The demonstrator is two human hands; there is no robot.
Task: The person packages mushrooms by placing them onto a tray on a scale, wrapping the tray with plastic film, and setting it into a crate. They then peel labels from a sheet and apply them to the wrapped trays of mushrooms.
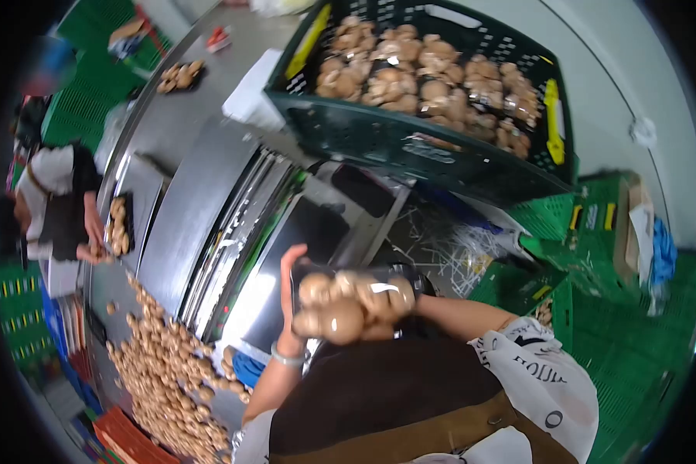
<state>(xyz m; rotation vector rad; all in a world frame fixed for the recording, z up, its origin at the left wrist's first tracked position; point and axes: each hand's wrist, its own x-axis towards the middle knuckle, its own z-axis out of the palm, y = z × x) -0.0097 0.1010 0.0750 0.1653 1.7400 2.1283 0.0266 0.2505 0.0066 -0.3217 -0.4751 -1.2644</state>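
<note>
A film-wrapped tray of mushrooms (356, 305) is held up in front of my dark apron, its film shining with reflections. Along the tray's left side lies my left hand (288, 309), fingers extended against its edge, with a light bracelet at the wrist. My right hand (427, 305) grips the tray from the right; most of its fingers are hidden behind the tray. Just beyond stands a metal wrapping machine (193, 209) with rollers and a shiny dark plate (264, 298).
A dark green crate (356, 127) with several wrapped mushroom trays stands ahead. Loose mushrooms (166, 371) are heaped at lower left. Across the table a person (62, 201) handles a mushroom tray (118, 224). Green crates (603, 232) stand right, near shredded strips (448, 251).
</note>
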